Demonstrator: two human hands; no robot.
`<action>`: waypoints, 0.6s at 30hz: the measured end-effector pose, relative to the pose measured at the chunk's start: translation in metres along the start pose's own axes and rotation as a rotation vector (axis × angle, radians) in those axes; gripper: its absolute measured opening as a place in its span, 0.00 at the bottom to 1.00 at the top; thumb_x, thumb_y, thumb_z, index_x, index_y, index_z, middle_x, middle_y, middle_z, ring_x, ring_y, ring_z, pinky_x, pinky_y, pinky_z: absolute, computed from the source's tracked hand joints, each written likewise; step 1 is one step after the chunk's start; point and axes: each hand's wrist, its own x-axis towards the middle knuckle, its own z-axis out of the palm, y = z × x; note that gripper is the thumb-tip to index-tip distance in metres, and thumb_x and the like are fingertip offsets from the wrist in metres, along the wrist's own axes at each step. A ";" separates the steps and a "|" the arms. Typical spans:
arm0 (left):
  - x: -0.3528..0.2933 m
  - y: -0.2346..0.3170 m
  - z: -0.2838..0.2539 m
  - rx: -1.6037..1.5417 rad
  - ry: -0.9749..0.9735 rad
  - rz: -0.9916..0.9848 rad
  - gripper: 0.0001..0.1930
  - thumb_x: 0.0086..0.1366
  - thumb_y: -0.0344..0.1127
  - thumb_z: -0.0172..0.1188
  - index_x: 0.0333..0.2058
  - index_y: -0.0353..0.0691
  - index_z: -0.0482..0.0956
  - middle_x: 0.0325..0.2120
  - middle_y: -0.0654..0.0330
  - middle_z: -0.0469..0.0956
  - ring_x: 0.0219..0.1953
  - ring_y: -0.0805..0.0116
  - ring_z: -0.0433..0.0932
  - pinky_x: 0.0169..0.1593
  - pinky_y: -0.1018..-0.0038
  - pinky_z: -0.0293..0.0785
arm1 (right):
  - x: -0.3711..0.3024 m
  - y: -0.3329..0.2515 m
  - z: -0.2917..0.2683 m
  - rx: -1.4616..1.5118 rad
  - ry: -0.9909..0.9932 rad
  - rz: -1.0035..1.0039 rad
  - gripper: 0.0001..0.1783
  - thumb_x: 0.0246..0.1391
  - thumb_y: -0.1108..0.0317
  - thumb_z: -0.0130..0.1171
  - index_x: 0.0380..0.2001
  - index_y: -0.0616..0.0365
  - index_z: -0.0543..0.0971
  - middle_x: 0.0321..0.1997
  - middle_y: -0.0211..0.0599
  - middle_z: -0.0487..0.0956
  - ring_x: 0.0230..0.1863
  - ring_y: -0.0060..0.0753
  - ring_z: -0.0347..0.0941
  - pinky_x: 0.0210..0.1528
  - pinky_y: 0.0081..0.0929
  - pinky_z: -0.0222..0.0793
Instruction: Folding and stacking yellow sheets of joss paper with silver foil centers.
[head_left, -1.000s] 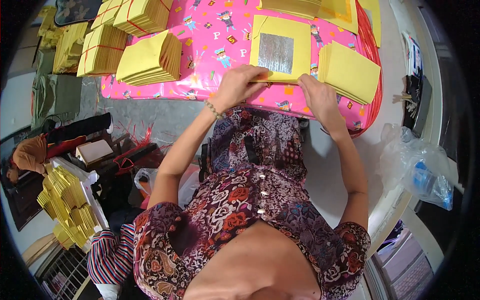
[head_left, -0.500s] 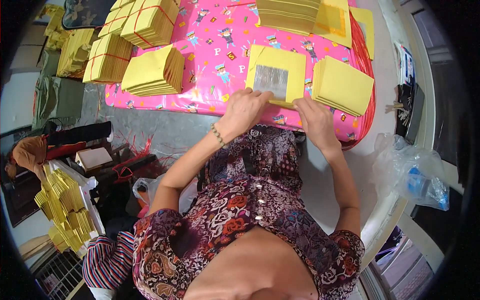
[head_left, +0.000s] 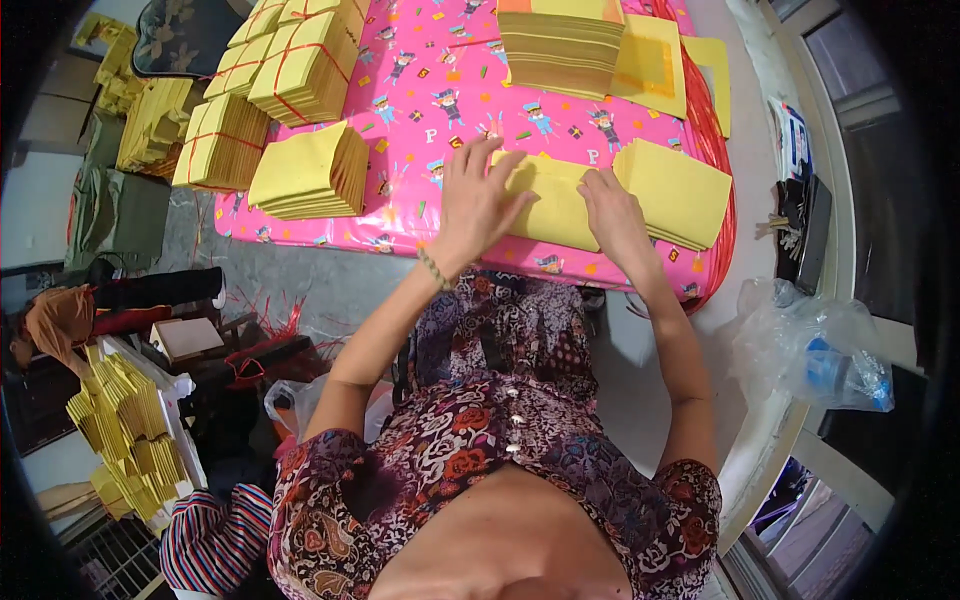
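Note:
In front of me a yellow paper sheet (head_left: 553, 210) lies folded over on the pink table, its silver patch out of sight. My left hand (head_left: 474, 208) is open, fingers spread, above the sheet's left end. My right hand (head_left: 618, 222) has its fingers drawn together on the sheet's far edge near the right end. Beside that hand sits a low pile of folded yellow papers (head_left: 675, 190). Another loose pile of folded papers (head_left: 305, 172) stands at the table's left side.
Bundles tied with red string (head_left: 303, 70) stand at the back left. A tall paper stack (head_left: 558, 50) and a sheet with an orange square (head_left: 648, 62) are at the back. Red strings (head_left: 708, 135) hang along the right edge. A clear plastic bag (head_left: 800, 350) lies at right.
The sheet was lying with its silver patch showing and is now folded away from me over it. My left hand has opened and lifted off the near edge; my right hand moved to the far edge.

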 end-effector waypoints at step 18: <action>-0.049 0.026 0.048 -0.043 -0.300 0.082 0.39 0.63 0.55 0.59 0.69 0.50 0.58 0.67 0.46 0.57 0.69 0.43 0.54 0.70 0.49 0.50 | 0.049 0.017 0.032 -0.273 0.033 -0.081 0.09 0.57 0.68 0.57 0.37 0.64 0.76 0.39 0.48 0.76 0.45 0.52 0.72 0.48 0.47 0.68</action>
